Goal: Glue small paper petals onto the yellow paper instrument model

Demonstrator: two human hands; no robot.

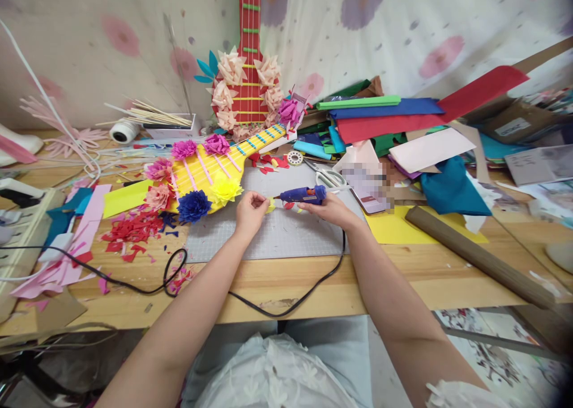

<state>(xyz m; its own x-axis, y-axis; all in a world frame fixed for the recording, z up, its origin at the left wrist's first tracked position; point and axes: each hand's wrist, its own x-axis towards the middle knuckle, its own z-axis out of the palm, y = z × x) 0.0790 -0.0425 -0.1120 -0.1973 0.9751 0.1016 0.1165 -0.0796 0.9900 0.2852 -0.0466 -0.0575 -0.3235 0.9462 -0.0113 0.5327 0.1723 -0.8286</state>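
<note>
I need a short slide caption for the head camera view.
Right hand aims a blue glue gun at a small yellow piece pinched by the left hand.

Wooden bench [430, 271] w/ pale top, front edge running across the view. Behind it a floral cloth backdrop [403, 20], evenly lit. Patterned floor [496, 354] below at right.

The grey cutting mat [268, 235] lies on the wooden bench [403, 277], near its front edge. Over the mat, the left hand [250, 212] pinches a small yellow paper piece [271, 205], and just right of it the right hand [329, 210] holds the blue glue gun [301, 194], its nozzle at the piece. Left of the mat lies the yellow paper guitar with flowers [210, 175], with red paper scraps [132, 232] further left. Behind the mat lie scissors [329, 176]. Right of the mat lies a brown cardboard tube [478, 259], and behind that a stack of coloured paper sheets [394, 119].
</note>
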